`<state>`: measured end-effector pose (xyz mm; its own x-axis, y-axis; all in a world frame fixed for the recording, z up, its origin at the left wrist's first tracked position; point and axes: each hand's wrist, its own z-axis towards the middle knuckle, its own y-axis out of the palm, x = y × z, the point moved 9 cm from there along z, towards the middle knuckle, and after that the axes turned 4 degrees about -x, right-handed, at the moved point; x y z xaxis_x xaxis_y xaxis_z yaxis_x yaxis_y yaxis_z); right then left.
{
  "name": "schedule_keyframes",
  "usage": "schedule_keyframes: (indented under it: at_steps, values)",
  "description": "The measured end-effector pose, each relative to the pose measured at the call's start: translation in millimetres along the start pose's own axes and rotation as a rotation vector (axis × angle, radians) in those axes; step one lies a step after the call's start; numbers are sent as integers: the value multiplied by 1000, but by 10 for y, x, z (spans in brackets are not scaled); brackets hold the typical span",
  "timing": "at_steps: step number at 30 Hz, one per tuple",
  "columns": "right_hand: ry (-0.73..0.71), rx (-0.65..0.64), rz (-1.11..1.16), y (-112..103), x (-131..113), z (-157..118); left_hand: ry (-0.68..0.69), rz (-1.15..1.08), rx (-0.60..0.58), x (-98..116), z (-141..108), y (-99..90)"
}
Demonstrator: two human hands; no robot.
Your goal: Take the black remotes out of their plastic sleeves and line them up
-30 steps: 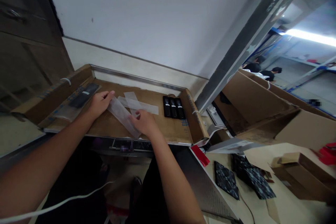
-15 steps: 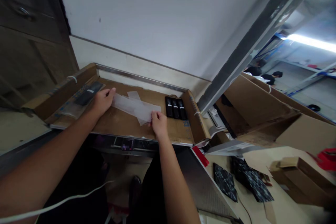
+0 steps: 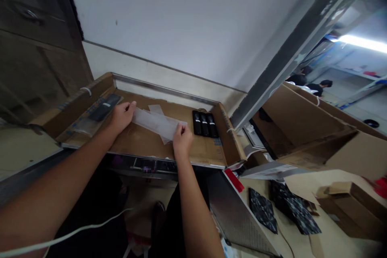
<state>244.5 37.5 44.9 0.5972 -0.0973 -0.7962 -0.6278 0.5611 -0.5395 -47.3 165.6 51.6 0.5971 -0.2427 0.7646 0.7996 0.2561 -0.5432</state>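
Note:
A long, translucent plastic bag (image 3: 155,123) is stretched between my two hands above a cardboard-lined tray (image 3: 133,141). My left hand (image 3: 123,115) pinches the bag's left end. On its right end, the fingers of my right hand (image 3: 183,138) are closed. Another clear piece (image 3: 156,109) shows crosswise beneath the bag. Three slim black items (image 3: 205,124) with white labels lie side by side to the right of my right hand; their exact kind is unclear. Left of my left hand, a dark item (image 3: 104,109) with a white label lies beside or inside clear plastic.
Raised cardboard flaps (image 3: 231,137) edge the tray, and a white panel (image 3: 169,24) rises behind it. At right stand a large open carton (image 3: 314,125), black patterned pouches (image 3: 294,209) and a small box (image 3: 352,205). A white cable (image 3: 90,225) crosses below my left arm.
The view has shifted slightly, moving the scene a little to the right. My right-hand fingers have moved slightly up along the bag's right end. Both hands still hold the bag.

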Motion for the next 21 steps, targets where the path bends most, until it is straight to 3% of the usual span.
schedule_keyframes:
  at_steps: [21]
  values:
    - [98,105,68,-90,166,128,-15,31,27,-92,161,166]
